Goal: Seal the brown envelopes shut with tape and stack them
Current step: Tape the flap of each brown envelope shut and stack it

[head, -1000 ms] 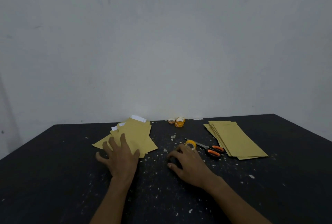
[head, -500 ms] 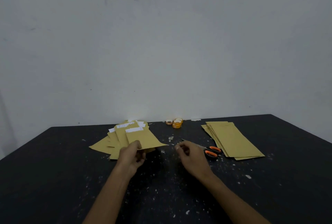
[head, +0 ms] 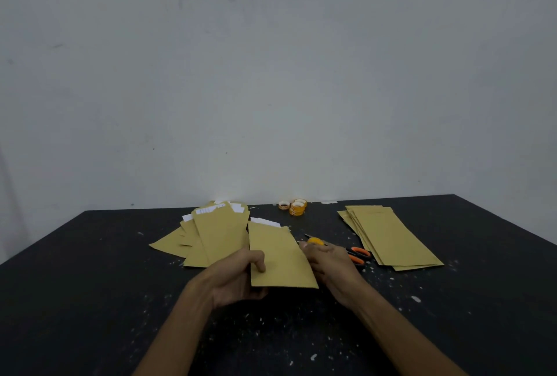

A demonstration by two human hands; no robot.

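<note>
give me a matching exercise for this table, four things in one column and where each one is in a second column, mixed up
Things
1. held envelope
2. scissors
3. tape rolls
4. neat envelope stack

Places
A. at the far edge of the table, by the wall
B. furthest right on the table, lying flat
C. gripped by the left hand
D. orange handles, lying on the table beside the stack

Pairs: 1-C, 2-D, 3-A, 4-B
</note>
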